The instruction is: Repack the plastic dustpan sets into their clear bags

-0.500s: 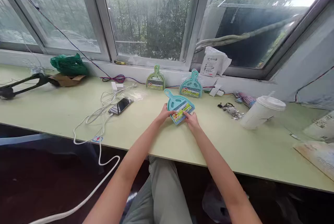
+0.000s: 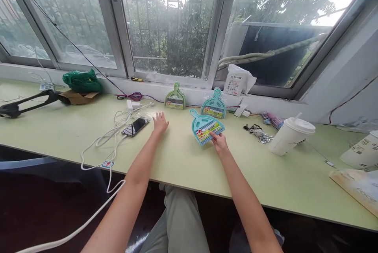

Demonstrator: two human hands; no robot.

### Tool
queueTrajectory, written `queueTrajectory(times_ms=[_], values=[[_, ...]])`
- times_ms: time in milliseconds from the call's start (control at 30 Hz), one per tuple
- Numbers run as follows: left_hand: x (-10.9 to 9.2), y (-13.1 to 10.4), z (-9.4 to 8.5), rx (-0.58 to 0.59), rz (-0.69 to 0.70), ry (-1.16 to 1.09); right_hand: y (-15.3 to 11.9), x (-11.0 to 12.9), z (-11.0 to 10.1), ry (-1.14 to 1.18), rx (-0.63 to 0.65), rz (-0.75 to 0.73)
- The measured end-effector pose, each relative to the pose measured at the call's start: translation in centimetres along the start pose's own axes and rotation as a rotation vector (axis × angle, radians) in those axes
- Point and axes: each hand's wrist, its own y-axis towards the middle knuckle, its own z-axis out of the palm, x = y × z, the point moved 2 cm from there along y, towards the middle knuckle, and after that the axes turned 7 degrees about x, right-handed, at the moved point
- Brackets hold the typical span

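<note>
While the left hand [image 2: 160, 122] lies open, fingers spread, palm down on the bench [image 2: 183, 158], it sits just beside a phone [image 2: 135, 126] at its 9 o'clock, with white cables [image 2: 109, 135] looping further left. Past those, a green bag [image 2: 82, 81] rests at the bench's far edge. Well apart to the right, the right hand [image 2: 219, 141] pinches the near edge of a teal dustpan [image 2: 206, 126], fingers closed on its labelled lip. Lying tilted on the bench, the dustpan has its long axis running from 5 to 11 o'clock, handle pointing to 11. Two more dustpans [image 2: 175, 97] lean upright against the sill at 12. A lidded cup [image 2: 291, 135] stands at 3 o'clock.
</note>
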Motion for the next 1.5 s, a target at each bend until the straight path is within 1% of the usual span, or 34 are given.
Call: queueTrajectory(times_ms=[67, 100, 133, 167, 200, 267, 333, 400, 467, 567, 633, 700, 767, 833, 900, 1000, 1100, 1167, 1233, 1333, 1400, 1467, 1500], values=[[1.5, -0.3, 0.0, 0.147, 0.056, 0.045, 0.1, 0.0, 0.1, 0.008, 0.006, 0.004], [1.9, -0.6, -0.1, 0.183, 0.110, 0.054, 0.2, 0.0, 0.1, 0.009, 0.007, 0.009], [2.1, -1.1, -0.2, 0.188, 0.167, 0.064, 0.2, -0.1, 0.2, 0.007, 0.009, 0.013], [2.1, -1.6, -0.3, 0.169, 0.212, 0.085, 0.2, -0.1, 0.3, 0.004, 0.012, 0.018], [1.9, -2.1, -0.5, 0.140, 0.233, 0.121, 0.1, -0.1, 0.4, -0.002, 0.018, 0.023], [1.2, -3.1, -0.7, 0.092, 0.225, 0.227, -0.2, -0.2, 0.7, -0.021, 0.046, 0.029], [-0.1, -4.1, -0.5, 0.093, 0.215, 0.322, -0.5, -0.3, 1.0, -0.044, 0.083, 0.027], [-1.7, -5.0, 0.2, 0.126, 0.221, 0.334, -0.9, -0.3, 1.1, -0.067, 0.112, 0.026], [-3.4, -5.7, 1.0, 0.159, 0.253, 0.295, -1.2, -0.2, 1.2, -0.083, 0.126, 0.036], [-5.6, -6.1, 2.2, 0.219, 0.358, 0.246, -1.2, 0.1, 1.3, -0.102, 0.102, 0.079], [-6.7, -5.9, 2.8, 0.255, 0.412, 0.200, -1.1, 0.3, 1.2, -0.116, 0.075, 0.114], [-7.2, -5.5, 3.2, 0.239, 0.404, 0.137, -0.9, 0.4, 0.9, -0.130, 0.063, 0.136], [-7.3, -5.2, 3.5, 0.181, 0.369, 0.096, -0.7, 0.5, 0.5, -0.145, 0.060, 0.137], [-6.9, -5.0, 3.9, 0.135, 0.340, 0.085, -0.6, 0.6, -0.1, -0.171, 0.041, 0.139], [-6.4, -5.1, 4.2, 0.135, 0.341, 0.077, -0.5, 0.7, -0.6, -0.207, 0.005, 0.162], [-5.8, -5.4, 4.3, 0.169, 0.347, 0.058, -0.4, 1.1, -1.1, -0.249, -0.027, 0.208], [-6.1, -5.9, 3.9, 0.158, 0.347, 0.033, -0.5, 1.5, -1.0, -0.255, -0.043, 0.210], [-6.6, -6.2, 3.6, 0.106, 0.342, -0.030, -0.6, 1.6, -0.8, -0.249, -0.054, 0.182], [-7.1, -6.3, 3.4, 0.046, 0.352, -0.118, -0.9, 1.6, -0.3, -0.241, -0.027, 0.153], [-7.7, -6.5, 3.2, 0.004, 0.431, -0.230, -1.5, 1.2, 0.7, -0.238, 0.084, 0.141], [-8.1, -6.7, 3.1, 0.020, 0.513, -0.277, -1.8, 0.8, 1.5, -0.241, 0.151, 0.145], [-8.6, -7.1, 3.2, 0.068, 0.595, -0.310, -2.0, 0.4, 1.9, -0.234, 0.157, 0.133], [-8.9, -7.4, 3.1, 0.091, 0.629, -0.323, -2.0, 0.2, 2.1, -0.225, 0.136, 0.118]])
